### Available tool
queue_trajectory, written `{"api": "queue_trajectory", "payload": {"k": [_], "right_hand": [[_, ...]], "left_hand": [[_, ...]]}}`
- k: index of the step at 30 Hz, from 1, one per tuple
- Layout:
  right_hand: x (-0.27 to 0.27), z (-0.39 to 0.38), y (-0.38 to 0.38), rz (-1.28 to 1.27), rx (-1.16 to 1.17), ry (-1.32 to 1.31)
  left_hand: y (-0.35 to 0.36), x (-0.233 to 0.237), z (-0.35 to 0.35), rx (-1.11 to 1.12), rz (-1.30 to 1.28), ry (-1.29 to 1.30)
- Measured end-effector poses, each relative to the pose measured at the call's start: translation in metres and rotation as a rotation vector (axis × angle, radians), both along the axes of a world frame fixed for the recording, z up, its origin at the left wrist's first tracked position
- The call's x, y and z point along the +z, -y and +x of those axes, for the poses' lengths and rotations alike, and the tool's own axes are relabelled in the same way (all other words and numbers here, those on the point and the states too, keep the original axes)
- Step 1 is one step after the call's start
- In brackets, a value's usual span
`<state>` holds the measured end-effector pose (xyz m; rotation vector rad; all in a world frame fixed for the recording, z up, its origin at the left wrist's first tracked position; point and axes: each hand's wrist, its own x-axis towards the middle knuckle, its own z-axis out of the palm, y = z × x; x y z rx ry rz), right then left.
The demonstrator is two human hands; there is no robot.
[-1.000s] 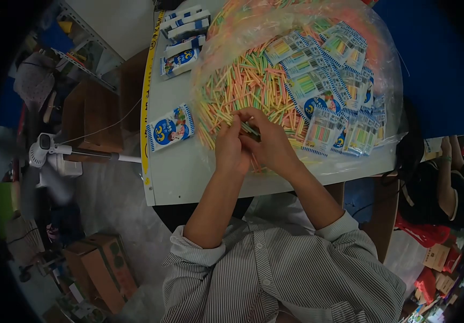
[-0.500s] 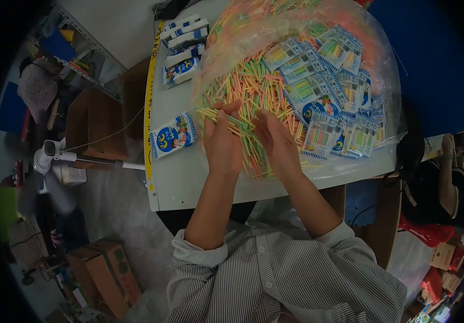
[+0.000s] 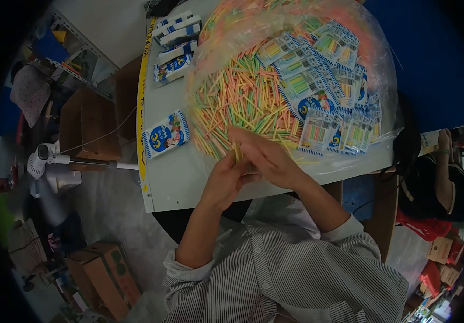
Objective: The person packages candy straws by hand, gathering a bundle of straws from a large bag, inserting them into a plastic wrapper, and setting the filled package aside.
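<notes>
My left hand (image 3: pixel 225 182) is closed around a few thin coloured sticks (image 3: pixel 238 153), whose yellow ends show above the fingers. My right hand (image 3: pixel 268 160) lies across it, fingers stretched out and close together, touching the left hand near the sticks. Both are over the table's front edge. Just beyond them a heap of pink, green and yellow sticks (image 3: pixel 242 97) fills a large clear plastic bag (image 3: pixel 215 59) laid open. Several blue-and-white packets (image 3: pixel 302 86) with clear windows rest on the heap's right side. What lies between my palms is hidden.
Left of the bag, a single filled packet (image 3: pixel 166 134) lies on the white table (image 3: pixel 170 185), with several bundled packets (image 3: pixel 177 46) farther back. A yellow tape strip runs along the left edge. A white fan (image 3: pixel 40 159) and cardboard boxes (image 3: pixel 105 274) stand left; another person (image 3: pixel 439 183) is at right.
Both hands have drawn back from the heap toward my body and come together. The left hand brings sticks along, and the right hand has moved over to meet it.
</notes>
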<state>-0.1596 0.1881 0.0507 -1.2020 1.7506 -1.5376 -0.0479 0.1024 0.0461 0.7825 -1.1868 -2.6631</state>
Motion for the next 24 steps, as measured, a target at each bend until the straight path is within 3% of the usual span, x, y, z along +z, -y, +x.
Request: {"api": "queue_trajectory", "payload": {"k": [2, 3, 5, 6, 8, 9, 11, 15, 20, 24], "right_hand": [[-0.004, 0.002, -0.001, -0.052, 0.223, -0.153], [-0.004, -0.003, 0.0, -0.05, 0.224, -0.153], [-0.002, -0.024, 0.005, 0.111, -0.08, -0.155], [-0.004, -0.035, 0.009, 0.115, -0.076, -0.154], [-0.007, -0.059, 0.023, 0.392, -0.427, -0.727], [-0.007, -0.062, 0.032, 0.388, -0.423, -0.731], [-0.007, -0.062, 0.047, 0.653, -0.522, -0.775], [-0.017, -0.068, 0.058, 0.583, -0.513, -0.806], [-0.004, -0.066, 0.052, 0.594, -0.221, -0.512], [-0.013, -0.058, 0.053, 0.559, -0.144, -0.371]], "left_hand": [[0.001, -0.011, 0.01, -0.096, 0.089, 0.14], [0.001, -0.012, 0.014, -0.095, 0.092, 0.14], [0.0, -0.011, 0.018, -0.064, 0.147, 0.045], [-0.003, -0.009, 0.018, -0.06, 0.151, 0.045], [-0.006, -0.001, 0.013, 0.095, 0.134, 0.025], [-0.005, -0.002, 0.012, 0.1, 0.132, 0.021], [-0.001, -0.007, 0.009, 0.195, 0.064, 0.043], [0.02, -0.008, -0.006, 0.256, -0.031, 0.084], [0.055, -0.014, -0.038, 0.166, -0.31, 0.236], [0.057, -0.009, -0.053, 0.137, -0.296, 0.299]]}}
